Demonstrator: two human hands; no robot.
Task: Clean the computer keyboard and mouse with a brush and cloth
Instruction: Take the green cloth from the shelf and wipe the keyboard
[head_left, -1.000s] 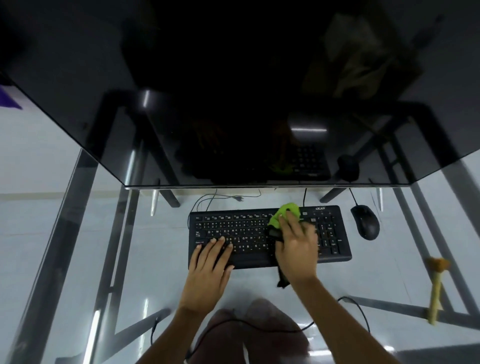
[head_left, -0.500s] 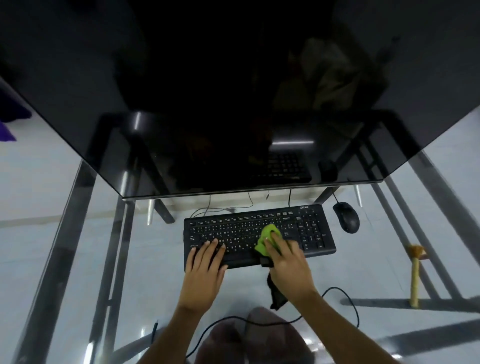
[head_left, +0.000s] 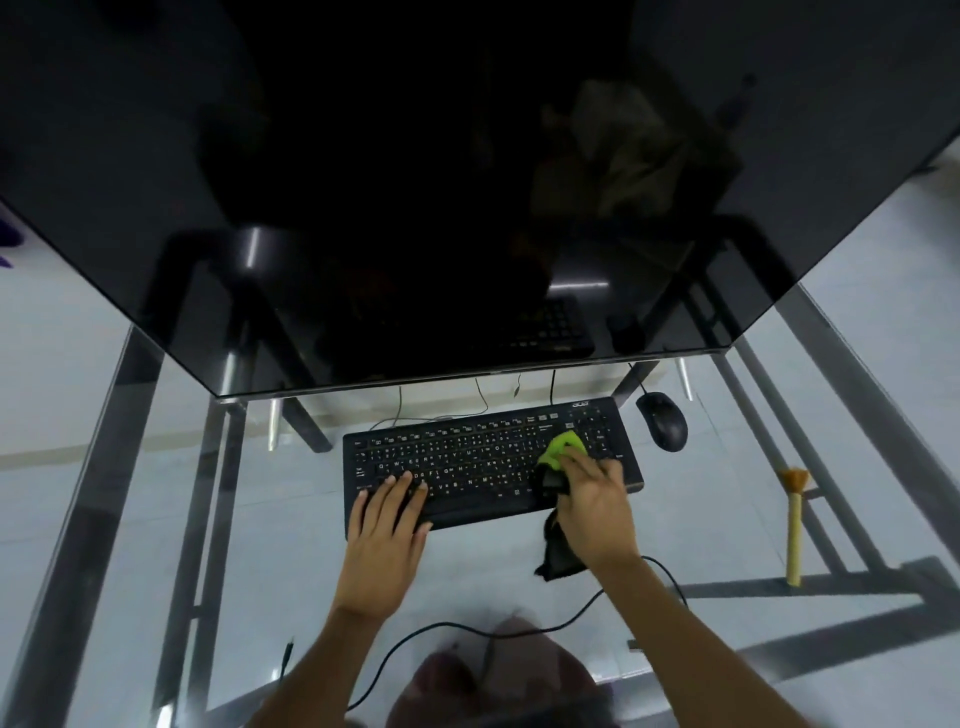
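Note:
A black keyboard (head_left: 467, 457) lies on the glass desk in front of the monitor. My right hand (head_left: 597, 504) presses a green and black cloth (head_left: 558, 452) onto the keys just left of the number pad, with a dark end of the cloth hanging off the keyboard's front edge. My left hand (head_left: 387, 530) rests flat on the keyboard's lower left corner, fingers spread. A black wired mouse (head_left: 664, 421) sits to the right of the keyboard. A wooden-handled brush (head_left: 794, 525) lies on the glass at the right, bristles pointing away from me.
A large dark monitor (head_left: 467, 208) fills the upper half and overhangs the glass desk (head_left: 156, 467). Thin cables run behind the keyboard, and a black cable (head_left: 519, 629) loops near my lap. Metal frame bars show through the glass.
My right hand has slid the cloth across the keys, first toward me and left, then right toward the number pad. My left hand stays on the keyboard's left end.

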